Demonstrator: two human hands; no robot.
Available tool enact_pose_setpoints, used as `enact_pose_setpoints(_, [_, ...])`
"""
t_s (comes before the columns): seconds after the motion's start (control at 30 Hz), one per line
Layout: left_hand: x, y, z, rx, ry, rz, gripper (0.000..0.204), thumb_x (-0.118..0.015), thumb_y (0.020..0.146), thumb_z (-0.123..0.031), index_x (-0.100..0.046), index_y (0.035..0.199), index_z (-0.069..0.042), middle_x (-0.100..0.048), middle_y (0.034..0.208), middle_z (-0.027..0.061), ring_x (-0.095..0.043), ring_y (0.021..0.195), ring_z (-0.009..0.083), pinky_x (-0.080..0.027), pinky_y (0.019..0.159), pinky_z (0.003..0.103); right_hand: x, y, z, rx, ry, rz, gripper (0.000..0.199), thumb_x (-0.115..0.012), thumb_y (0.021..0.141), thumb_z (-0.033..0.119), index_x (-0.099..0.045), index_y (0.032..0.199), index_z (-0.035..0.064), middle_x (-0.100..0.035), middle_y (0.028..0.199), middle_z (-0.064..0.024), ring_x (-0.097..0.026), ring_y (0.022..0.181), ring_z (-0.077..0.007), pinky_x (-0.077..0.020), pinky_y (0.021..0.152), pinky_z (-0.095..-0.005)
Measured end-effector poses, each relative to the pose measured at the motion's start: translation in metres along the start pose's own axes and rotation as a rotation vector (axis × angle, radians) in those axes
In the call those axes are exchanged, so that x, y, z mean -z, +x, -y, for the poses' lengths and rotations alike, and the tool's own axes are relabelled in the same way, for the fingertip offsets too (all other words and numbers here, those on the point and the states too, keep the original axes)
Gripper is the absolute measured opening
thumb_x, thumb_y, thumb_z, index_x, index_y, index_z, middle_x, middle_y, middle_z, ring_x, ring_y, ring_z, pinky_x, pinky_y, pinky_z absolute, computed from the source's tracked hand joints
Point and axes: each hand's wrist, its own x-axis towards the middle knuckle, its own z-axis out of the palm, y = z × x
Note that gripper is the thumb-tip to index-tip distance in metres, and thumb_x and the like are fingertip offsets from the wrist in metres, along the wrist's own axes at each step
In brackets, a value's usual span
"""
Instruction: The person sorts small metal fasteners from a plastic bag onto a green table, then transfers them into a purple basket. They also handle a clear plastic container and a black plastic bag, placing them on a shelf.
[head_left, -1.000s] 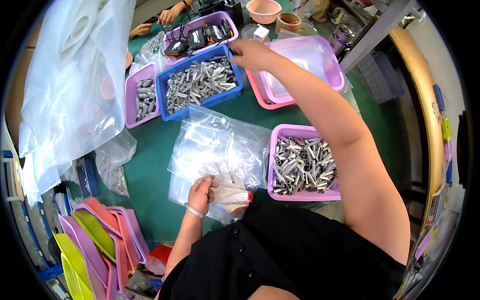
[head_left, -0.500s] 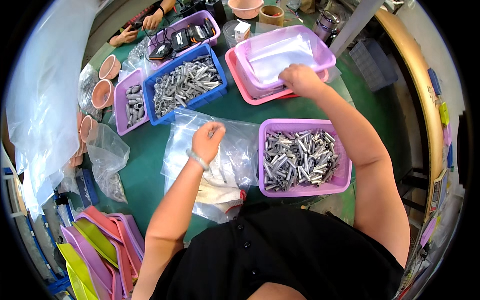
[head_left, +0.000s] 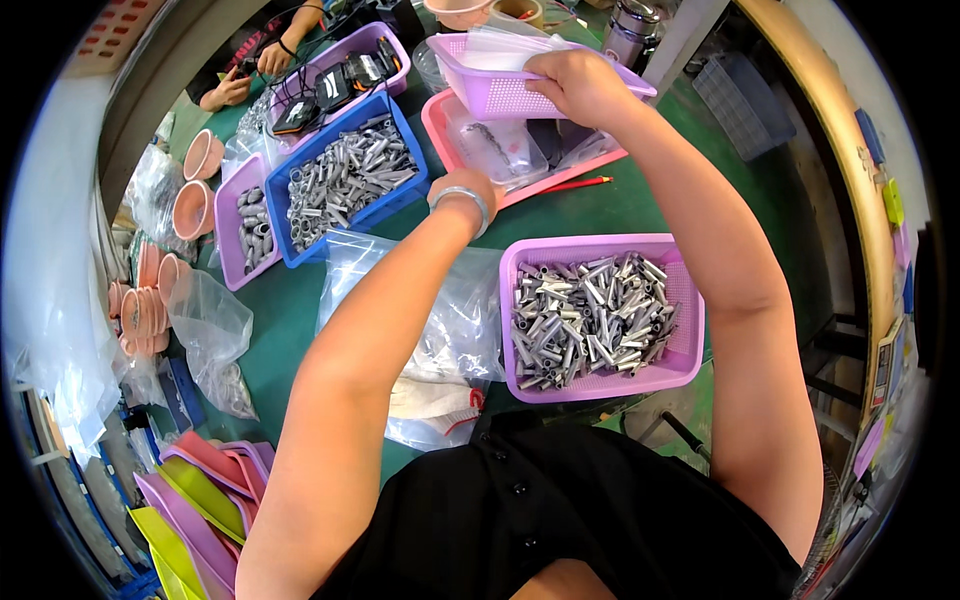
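My right hand (head_left: pixel 580 85) grips the near rim of an empty purple mesh basket (head_left: pixel 500 85) and holds it tilted up above a pink tray (head_left: pixel 437 112). Clear bags (head_left: pixel 495 150) lie in that tray. My left hand (head_left: pixel 468 192), with a bracelet on the wrist, reaches toward the tray's near edge just below the raised basket; its fingers are hidden behind the wrist. Close in front of me stands a purple basket (head_left: pixel 690 360) full of short metal tubes (head_left: pixel 590 315).
A blue bin (head_left: pixel 400 195) of metal tubes and a small purple bin (head_left: pixel 232 265) stand at the left. Clear plastic bags (head_left: pixel 455 320) lie under my left arm. Another person's hands (head_left: pixel 250 75) work at the far left. Pink cups (head_left: pixel 190 205) and coloured trays (head_left: pixel 200 500) sit along the left.
My right hand has lifted the purple basket off the pink tray. My left hand has left the plastic bags and moved forward to the tray.
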Motion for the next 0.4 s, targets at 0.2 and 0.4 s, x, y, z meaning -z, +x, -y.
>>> enact_pose_setpoints(0.2, [0.012, 0.016, -0.010, 0.130, -0.045, 0.065, 0.034, -0.055, 0.082, -0.033, -0.065, 0.102, -0.007, -0.062, 0.107, 0.0102, -0.061, 0.098, 0.0266, -0.049, 0.078, 0.034, 0.005, 0.003, -0.002, -0.083, 0.046, 0.002, 0.018, -0.060, 0.079, 0.018, -0.062, 0.091, 0.0053, -0.060, 0.078, -0.0166, -0.057, 0.073, -0.0341, -0.0452, 0.064, -0.0396])
enact_pose_setpoints(0.4, [0.005, 0.028, -0.008, 0.046, 0.013, 0.091, 0.030, -0.051, 0.080, -0.022, -0.065, 0.098, -0.004, -0.062, 0.103, 0.0182, -0.060, 0.097, 0.0327, -0.048, 0.080, 0.038, 0.000, 0.003, -0.007, -0.094, 0.052, 0.029, 0.019, -0.060, 0.079, 0.019, -0.062, 0.093, 0.0060, -0.061, 0.080, -0.0166, -0.058, 0.075, -0.0332, -0.0456, 0.066, -0.0387])
